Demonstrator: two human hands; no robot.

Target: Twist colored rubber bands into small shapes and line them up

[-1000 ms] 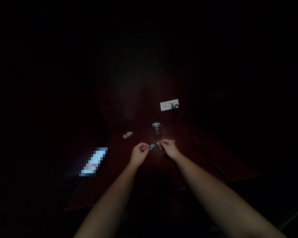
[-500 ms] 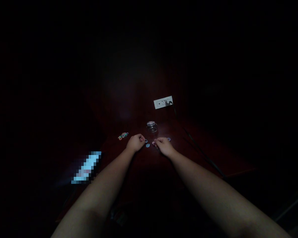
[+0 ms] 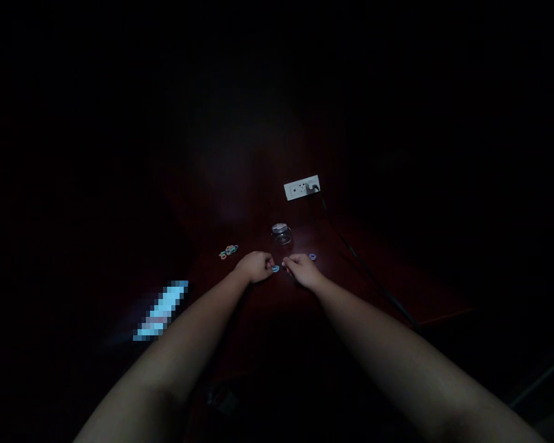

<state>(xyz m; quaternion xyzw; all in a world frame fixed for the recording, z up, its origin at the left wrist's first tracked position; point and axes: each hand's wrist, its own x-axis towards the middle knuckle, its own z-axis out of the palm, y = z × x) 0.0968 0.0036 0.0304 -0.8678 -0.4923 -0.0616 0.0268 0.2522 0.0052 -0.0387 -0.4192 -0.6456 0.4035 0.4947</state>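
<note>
My left hand rests low over the dark red table with its fingers curled. Its fingertips close on a small light blue ring, which looks like a hair tie. Facing it, my right hand is pinched shut. A tiny pale spot shows at the right fingertips, too small and dim to name. Just behind the right hand lies a purple ring. Beyond both hands stands a clear jar with a silvery lid on top. Several coloured rings are heaped to the left of my left hand.
A lit, pixelated screen lies at the left, beside my left forearm. On the back wall is a white socket panel with a plug in it. Its black cable runs down across the table's right side. The surroundings are very dark.
My left hand has moved slightly right, onto the light blue ring. The pink ring at my right fingertips no longer shows. The view has shifted slightly.
</note>
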